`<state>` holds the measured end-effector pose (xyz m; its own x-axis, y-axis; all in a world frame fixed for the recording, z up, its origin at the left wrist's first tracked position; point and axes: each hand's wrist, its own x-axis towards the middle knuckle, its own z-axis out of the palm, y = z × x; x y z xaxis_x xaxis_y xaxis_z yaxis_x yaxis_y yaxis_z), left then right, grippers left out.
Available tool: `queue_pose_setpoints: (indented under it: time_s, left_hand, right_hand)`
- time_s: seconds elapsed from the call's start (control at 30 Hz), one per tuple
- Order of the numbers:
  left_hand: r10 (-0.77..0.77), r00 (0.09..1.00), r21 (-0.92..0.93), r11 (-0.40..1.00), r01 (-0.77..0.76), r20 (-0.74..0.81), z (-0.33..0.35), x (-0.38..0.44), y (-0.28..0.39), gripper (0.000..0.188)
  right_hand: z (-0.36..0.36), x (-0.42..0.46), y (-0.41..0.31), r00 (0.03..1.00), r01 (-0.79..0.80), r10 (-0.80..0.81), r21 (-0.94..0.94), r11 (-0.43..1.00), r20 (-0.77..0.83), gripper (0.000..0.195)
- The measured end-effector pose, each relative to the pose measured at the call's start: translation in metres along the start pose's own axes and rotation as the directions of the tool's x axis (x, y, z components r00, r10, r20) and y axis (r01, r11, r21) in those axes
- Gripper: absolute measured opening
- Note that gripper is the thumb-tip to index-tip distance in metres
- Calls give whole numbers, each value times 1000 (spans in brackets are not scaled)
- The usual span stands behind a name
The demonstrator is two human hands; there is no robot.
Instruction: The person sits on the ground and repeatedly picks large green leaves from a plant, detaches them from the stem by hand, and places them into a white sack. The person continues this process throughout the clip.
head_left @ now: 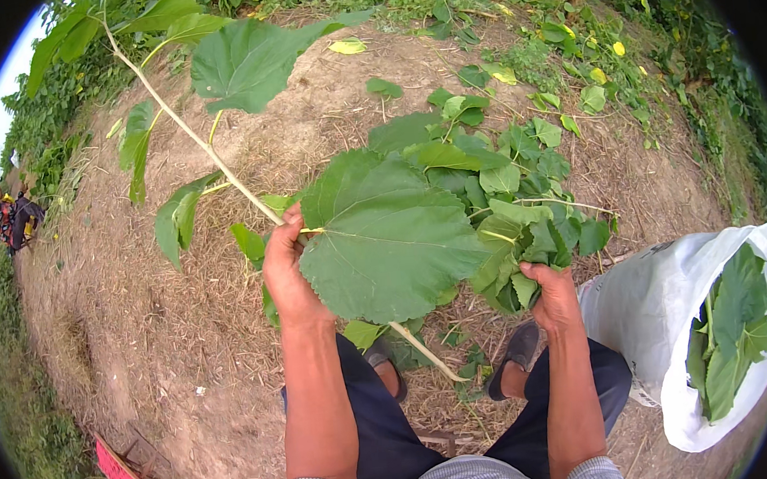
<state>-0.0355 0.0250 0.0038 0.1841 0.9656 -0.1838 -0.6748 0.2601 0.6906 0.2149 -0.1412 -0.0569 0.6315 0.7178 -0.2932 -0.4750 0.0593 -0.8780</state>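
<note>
A long pale leafy branch (196, 137), likely mulberry, slants from the upper left down between my knees. My left hand (291, 274) grips its stem near the middle. One broad toothed leaf (390, 239) spreads from the branch just right of that hand and covers part of the stem. In my right hand (551, 294) is a bunch of plucked leaves (516, 256), bent over the fingers. Behind them a heap of leafy cuttings (457, 146) lies on the ground.
To my right a white woven sack (637, 287) gapes, with large leaves (732, 333) inside. At the lower left stands a small stool with a pink-red top (116, 471). A person (13, 214) sits far off at the left. Bushes (698, 25) border the dry, straw-strewn soil (184, 363).
</note>
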Motion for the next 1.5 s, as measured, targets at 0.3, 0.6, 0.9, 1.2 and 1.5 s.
queue_pose_setpoints:
  time_s: [0.3,0.6,0.9,1.2,1.5]
  left_hand:
    - [-4,993,234,972,-24,119,16,-9,-21,25]
    - [18,885,20,999,-31,466,30,-35,-56,15]
    - [124,775,160,947,-279,620,25,-23,-40,35]
    - [-95,779,-236,924,300,620,9,5,-22,45]
    - [125,885,-312,950,25,449,0,10,-3,34]
  right_hand:
    - [100,-99,-111,652,709,-635,-630,318,413,31]
    - [140,-71,-85,623,764,-151,-638,-97,768,77]
    - [132,-64,-72,644,748,-211,-663,-30,735,33]
    - [107,-58,-30,634,739,-97,-638,-214,767,19]
    - [61,-80,28,769,639,-7,-769,-5,639,17]
